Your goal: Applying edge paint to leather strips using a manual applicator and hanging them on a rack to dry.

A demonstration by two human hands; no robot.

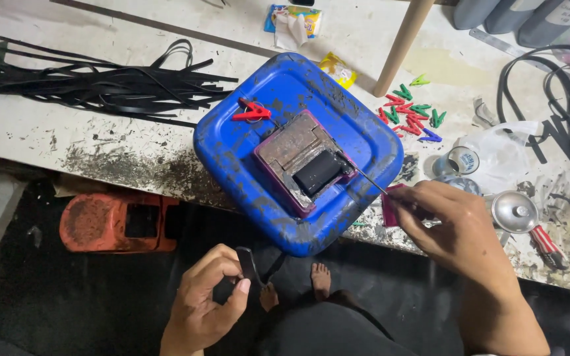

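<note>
Seen from above: at the bottom centre of the frame, the left hand (206, 300) pinches a small black strip (250, 266) between thumb and fingers. At right, the right hand (456, 227) has its fingers pressed together around a thin metal tool (364, 177), whose tip touches a black roll (318, 173) on a stained block (291, 146). The block sits on a blue plastic container (232, 155) at the centre, on a dirty bench (100, 142). A red clip (252, 112) lies on the container.

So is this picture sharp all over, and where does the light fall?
Head view: the blue container and white table are brightly lit and sharp; the metal lid shows glare; the floor below is dark; the right hand with its thin tool looks slightly soft; the left hand pinches a black strip.
</note>
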